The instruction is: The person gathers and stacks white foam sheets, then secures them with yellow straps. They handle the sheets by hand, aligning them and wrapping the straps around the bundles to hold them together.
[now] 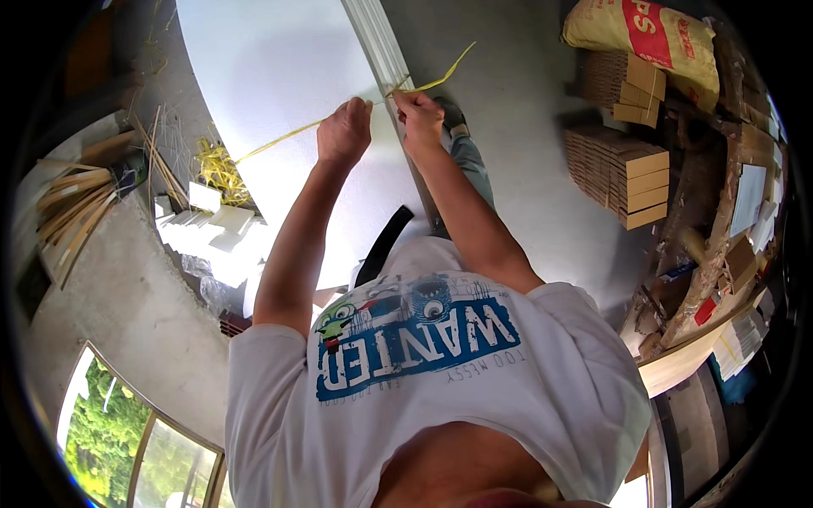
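Note:
A large white board (271, 51) lies in front of me, with several thin layers showing along its right edge. Across it runs a narrow yellow strap (284, 138). My left hand (345, 134) is closed in a fist on this strap, just above the board. Beside it, at the layered right edge, my right hand (419, 118) pinches the same strap, and a loose tail sticks out beyond the fingers to the upper right. Between the two hands only a short piece of strap shows, and the fingers hide any knot there.
Bundled flat brown cardboard pieces (614, 173) sit on the floor to the right, near a yellow printed sack (644, 38). Tangled yellow strapping (222, 173) lies left of the board. Thin wooden strips (76, 207) lean farther left. A wooden shelf (707, 254) stands at far right.

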A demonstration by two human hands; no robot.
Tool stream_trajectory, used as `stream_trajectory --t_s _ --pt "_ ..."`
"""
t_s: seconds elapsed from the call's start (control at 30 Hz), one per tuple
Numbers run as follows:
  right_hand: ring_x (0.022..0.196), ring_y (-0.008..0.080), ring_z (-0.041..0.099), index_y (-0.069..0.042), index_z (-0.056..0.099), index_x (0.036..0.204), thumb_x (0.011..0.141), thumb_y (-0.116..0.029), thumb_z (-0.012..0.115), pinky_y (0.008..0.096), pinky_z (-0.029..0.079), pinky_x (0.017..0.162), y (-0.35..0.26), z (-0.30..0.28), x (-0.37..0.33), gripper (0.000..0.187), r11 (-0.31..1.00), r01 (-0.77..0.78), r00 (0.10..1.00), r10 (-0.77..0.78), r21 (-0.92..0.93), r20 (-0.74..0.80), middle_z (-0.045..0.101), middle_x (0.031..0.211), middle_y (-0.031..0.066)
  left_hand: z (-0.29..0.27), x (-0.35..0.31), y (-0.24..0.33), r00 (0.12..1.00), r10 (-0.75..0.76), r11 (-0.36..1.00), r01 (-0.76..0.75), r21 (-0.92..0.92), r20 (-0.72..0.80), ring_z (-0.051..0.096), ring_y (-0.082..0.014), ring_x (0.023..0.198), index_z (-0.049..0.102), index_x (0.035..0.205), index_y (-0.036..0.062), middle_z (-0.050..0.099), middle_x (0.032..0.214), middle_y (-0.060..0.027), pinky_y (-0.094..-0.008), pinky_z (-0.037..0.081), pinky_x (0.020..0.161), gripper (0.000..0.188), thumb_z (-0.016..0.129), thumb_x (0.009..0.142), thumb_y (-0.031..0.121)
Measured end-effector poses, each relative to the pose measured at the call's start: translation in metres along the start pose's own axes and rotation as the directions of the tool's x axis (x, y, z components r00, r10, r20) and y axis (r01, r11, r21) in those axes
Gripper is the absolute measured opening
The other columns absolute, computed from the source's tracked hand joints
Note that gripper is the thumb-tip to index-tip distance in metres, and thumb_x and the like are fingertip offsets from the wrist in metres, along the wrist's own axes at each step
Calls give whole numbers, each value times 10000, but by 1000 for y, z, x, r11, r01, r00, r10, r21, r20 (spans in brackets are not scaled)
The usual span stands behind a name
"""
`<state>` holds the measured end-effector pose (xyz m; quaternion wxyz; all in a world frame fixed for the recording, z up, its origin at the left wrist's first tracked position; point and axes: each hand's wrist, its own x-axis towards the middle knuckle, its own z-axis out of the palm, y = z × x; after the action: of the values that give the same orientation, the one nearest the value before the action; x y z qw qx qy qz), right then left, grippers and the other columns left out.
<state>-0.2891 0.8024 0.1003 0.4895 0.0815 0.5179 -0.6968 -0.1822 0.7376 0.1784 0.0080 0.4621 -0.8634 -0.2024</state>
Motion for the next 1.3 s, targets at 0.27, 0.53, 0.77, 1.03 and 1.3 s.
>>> stream_trajectory --t_s 0.27,0.53,0.77,1.03,1.3 --pt "641 138 619 -1 686 925 858 -13 605 262 497 566 -59 17 -6 106 745 463 841 -198 -480 503 644 780 61 0 -7 -6 997 63 996 -65 -53 -43 602 -398 727 495 858 60 622 797 -166 -473 481 607 209 496 944 250" --pt "641 99 613 -19 682 939 895 -132 603 250 496 565 -72 14 8 144 812 206 821 160 -546 548 653 757 38 -58 23 56 983 76 795 -161 -585 -167 497 -286 593 457 784 7 508 668 -136 -341 438 581 156 520 917 59" --pt "711 150 645 22 661 891 891 -190 607 263 539 659 -63 7 28 218 792 189 690 314 -581 652 674 817 89 -50 90 62 883 407 796 -468 -384 -233 632 -238 798 583 1114 20 621 921 -112 -333 509 699 264 626 870 113" --pt "784 193 664 26 678 954 850 -157 707 315 566 725 -72 4 37 212 870 -241 697 463 -429 547 682 880 118 -43 49 24 995 -90 980 96 -176 39 650 -308 905 426 1343 112 632 999 -138 -390 537 736 492 602 913 276" --pt "734 237 636 -55 638 834 750 -12 642 344 503 637 -72 3 15 94 463 631 733 -92 -623 674 629 817 117 -15 16 13 998 25 989 -33 -144 -62 623 -319 802 629 1014 150 601 940 -116 -407 526 681 212 636 802 155"
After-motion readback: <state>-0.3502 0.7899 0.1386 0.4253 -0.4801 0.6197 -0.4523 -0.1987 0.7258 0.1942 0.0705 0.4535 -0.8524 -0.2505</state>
